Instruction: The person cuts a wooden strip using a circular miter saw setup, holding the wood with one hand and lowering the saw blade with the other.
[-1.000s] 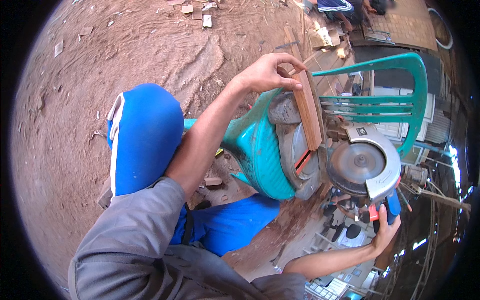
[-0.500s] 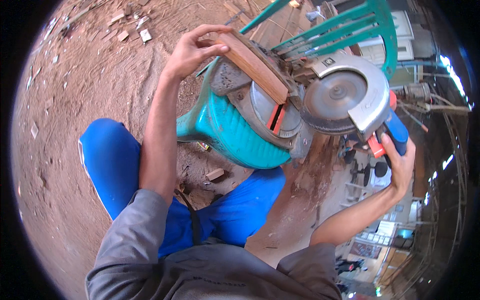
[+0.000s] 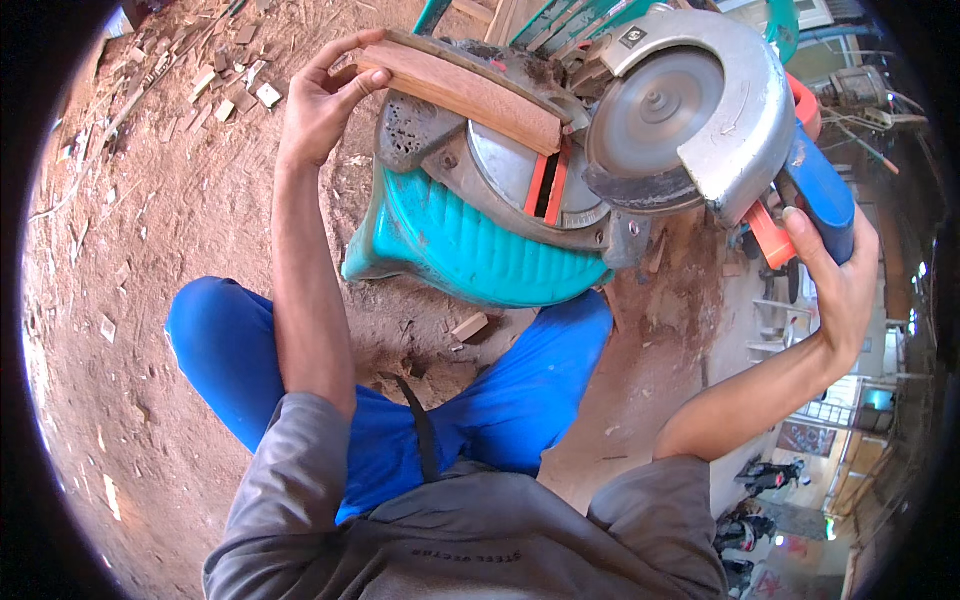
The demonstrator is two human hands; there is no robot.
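My left hand (image 3: 322,98) pinches the left end of a reddish-brown wood block (image 3: 465,95) between thumb and fingers. The block lies along the fence of a miter saw (image 3: 735,130), its right end close to the red-edged slot (image 3: 547,188) in the metal base (image 3: 440,160). Around the saw's blue handle (image 3: 822,190) my right hand (image 3: 842,275) is closed, with an orange-red lever beside its thumb. The saw head is raised and tilted right, so the round blade (image 3: 655,100) stands apart from the block. Whether the blade is spinning, I cannot tell.
The saw base rests on a green plastic chair (image 3: 480,250) between my blue-clad knees. A small wood offcut (image 3: 469,327) lies on the dirt floor below it. More wood scraps (image 3: 225,85) are scattered at the far left. Several parked motorbikes (image 3: 765,475) stand at the right.
The view has shifted, and the saw and chair appear higher and larger in it. Both hands keep their holds on the block and the handle. The saw head stays raised.
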